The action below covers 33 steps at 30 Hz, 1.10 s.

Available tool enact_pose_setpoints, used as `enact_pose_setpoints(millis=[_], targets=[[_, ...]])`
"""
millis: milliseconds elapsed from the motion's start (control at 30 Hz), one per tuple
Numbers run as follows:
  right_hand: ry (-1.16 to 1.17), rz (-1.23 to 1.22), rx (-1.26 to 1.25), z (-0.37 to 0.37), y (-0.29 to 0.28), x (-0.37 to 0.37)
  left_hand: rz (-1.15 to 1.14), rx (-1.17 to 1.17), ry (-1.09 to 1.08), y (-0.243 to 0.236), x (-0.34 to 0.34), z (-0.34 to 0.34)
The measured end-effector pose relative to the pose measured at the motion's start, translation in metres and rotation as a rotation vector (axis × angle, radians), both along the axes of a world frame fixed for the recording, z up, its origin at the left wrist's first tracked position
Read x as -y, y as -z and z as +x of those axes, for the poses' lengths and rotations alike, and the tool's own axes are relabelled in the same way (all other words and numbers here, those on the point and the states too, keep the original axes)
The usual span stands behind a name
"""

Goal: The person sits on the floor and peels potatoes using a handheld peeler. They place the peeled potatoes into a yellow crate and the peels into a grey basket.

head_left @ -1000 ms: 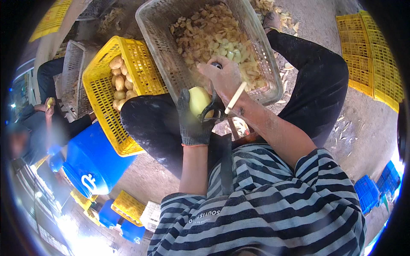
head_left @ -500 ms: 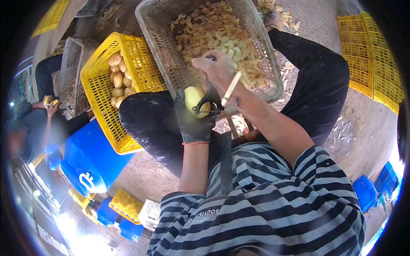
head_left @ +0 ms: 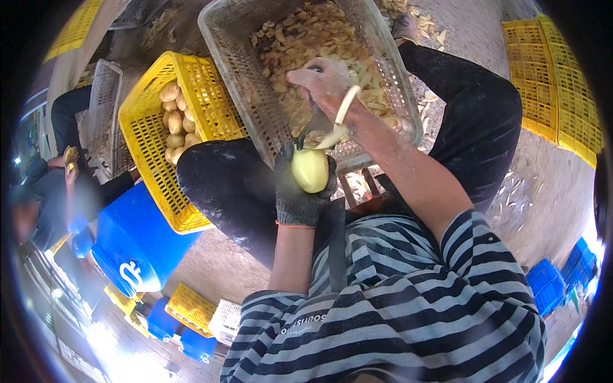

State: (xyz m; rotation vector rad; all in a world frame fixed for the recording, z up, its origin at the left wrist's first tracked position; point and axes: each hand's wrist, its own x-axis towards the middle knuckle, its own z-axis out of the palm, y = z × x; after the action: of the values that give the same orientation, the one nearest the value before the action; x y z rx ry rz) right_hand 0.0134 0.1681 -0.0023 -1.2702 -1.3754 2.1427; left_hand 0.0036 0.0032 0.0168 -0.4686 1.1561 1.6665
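My left hand, in a dark knitted glove, is closed around a pale peeled potato above my lap. Bare and closed, my right hand grips a dark peeler whose head meets the far end of the potato. A pale strip of peel curls up from the peeler beside my right wrist. Beyond both hands stands a grey plastic crate with a thick layer of potato peelings in it.
Left of my knee, a yellow crate holds several unpeeled potatoes. A blue barrel stands behind it. At far left a co-worker sits with a potato in hand. Yellow crates stand at right; peel scraps litter the floor.
The potato has turned in my left hand, which moved slightly right and nearer me. The peeler has gone from the potato's near end to its far end, and the peel strip has shifted and curled.
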Motion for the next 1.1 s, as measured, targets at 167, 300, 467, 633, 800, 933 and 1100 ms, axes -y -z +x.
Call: enact_pose_setpoints(millis=[167, 300, 467, 633, 800, 933, 1100], targets=[[-0.084, 0.358, 0.193, -0.018, 0.03, -0.003, 0.13, 0.071, 0.091, -0.004, 0.007, -0.005], [-0.062, 0.856, 0.477, -0.003, 0.089, -0.012, 0.103, 0.086, 0.194, -0.018, -0.003, 0.003], [0.265, 0.315, 0.284, 0.018, 0.084, -0.048, 0.132, 0.322, 0.046, -0.012, 0.0, -0.01], [0.325, 0.097, 0.001, 0.04, -0.024, -0.007, 0.147, 0.344, 0.005, -0.008, -0.002, -0.017], [0.358, -0.011, -0.137, 0.047, -0.046, 0.047, 0.089, 0.166, -0.105, -0.01, -0.019, -0.009], [0.296, -0.039, -0.065, 0.035, -0.041, 0.035, 0.081, 0.239, -0.046, 0.011, -0.005, -0.009], [0.05, 0.058, 0.113, 0.024, -0.016, 0.023, 0.096, 0.277, -0.063, 0.006, -0.004, -0.008]])
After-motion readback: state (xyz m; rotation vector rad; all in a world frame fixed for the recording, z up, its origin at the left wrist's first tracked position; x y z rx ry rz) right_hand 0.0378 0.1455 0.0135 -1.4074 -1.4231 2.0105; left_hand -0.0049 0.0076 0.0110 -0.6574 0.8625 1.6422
